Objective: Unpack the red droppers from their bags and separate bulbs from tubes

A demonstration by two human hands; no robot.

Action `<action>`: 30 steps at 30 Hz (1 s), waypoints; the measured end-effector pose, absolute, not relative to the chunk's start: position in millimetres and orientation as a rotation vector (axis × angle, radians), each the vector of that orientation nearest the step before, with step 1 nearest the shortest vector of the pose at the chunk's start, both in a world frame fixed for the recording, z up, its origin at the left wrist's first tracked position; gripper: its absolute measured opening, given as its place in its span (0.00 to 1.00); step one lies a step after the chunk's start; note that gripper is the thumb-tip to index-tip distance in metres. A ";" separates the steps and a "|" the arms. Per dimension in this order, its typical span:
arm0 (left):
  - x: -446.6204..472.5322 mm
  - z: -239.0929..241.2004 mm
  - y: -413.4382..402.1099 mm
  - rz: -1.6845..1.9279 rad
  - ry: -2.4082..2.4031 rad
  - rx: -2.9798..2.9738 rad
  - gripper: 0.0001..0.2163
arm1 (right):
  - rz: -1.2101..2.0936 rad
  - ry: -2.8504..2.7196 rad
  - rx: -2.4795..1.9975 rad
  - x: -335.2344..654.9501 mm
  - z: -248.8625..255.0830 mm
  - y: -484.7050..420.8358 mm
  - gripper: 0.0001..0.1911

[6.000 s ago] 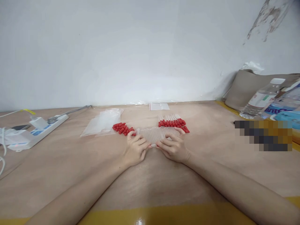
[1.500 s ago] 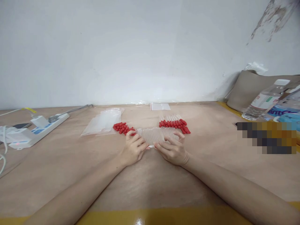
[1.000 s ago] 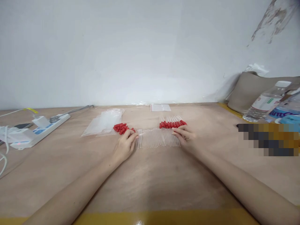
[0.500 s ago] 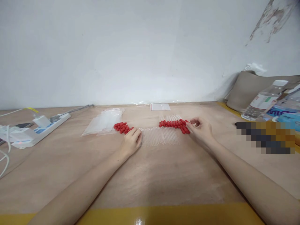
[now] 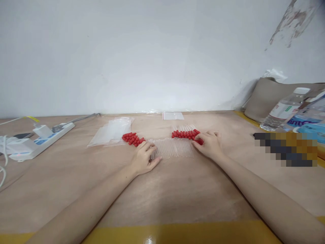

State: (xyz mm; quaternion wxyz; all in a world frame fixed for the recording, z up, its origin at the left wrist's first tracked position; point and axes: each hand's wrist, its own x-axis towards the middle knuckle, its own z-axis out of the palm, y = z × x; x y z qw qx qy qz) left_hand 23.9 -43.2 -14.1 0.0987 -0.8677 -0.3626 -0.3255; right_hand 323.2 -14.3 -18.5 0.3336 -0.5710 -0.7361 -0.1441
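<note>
My left hand (image 5: 145,158) is at the left end of a row of thin clear plastic tubes (image 5: 172,148) lying side by side. Its thumb is spread from the fingers, with tube ends in the gap. A small heap of red caps (image 5: 132,139) lies just beyond its knuckles. My right hand (image 5: 209,145) reaches over the right end of the row, its thumb and forefinger apart around some loose red caps (image 5: 199,141) that it partly hides. Behind the row, more clear tubes with red tips (image 5: 184,134) lie lined up.
Flat clear bags (image 5: 110,133) lie left of the heap, and a small clear bag (image 5: 173,116) rests near the wall. A white power strip (image 5: 43,142) with plugs stands at left. On the right are a water bottle (image 5: 283,110) and a grey-brown bag (image 5: 257,98).
My right hand has moved left and toward me, from beside the red-tipped tubes to over the loose caps. My left thumb has spread away from its fingers.
</note>
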 end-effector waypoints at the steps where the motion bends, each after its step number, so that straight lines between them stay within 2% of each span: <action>1: 22.1 -12.0 -44.1 -0.913 -1.082 -2.576 0.16 | -0.415 -1.950 -1.474 322.2 -19.2 -14.7 0.08; 5: 13.1 -6.3 -44.2 -0.682 -1.064 -2.652 0.19 | -0.518 -1.983 -1.451 319.6 -20.6 -17.7 0.10; 9: 8.6 -6.5 -40.5 -0.537 -1.036 -2.733 0.19 | -0.384 -1.927 -1.473 319.5 -18.3 -17.7 0.10; 15: 9.7 -6.7 -41.1 -0.544 -1.062 -2.766 0.20 | -0.087 -1.567 -1.810 327.5 -1.4 5.0 0.13; 20: 8.4 -8.8 -42.5 -0.534 -1.095 -2.760 0.21 | 0.043 -1.578 -2.159 324.0 14.4 32.1 0.18; 30: 7.6 -10.9 -40.6 -0.539 -1.094 -2.734 0.21 | 0.039 -1.585 -2.318 306.8 24.3 42.3 0.08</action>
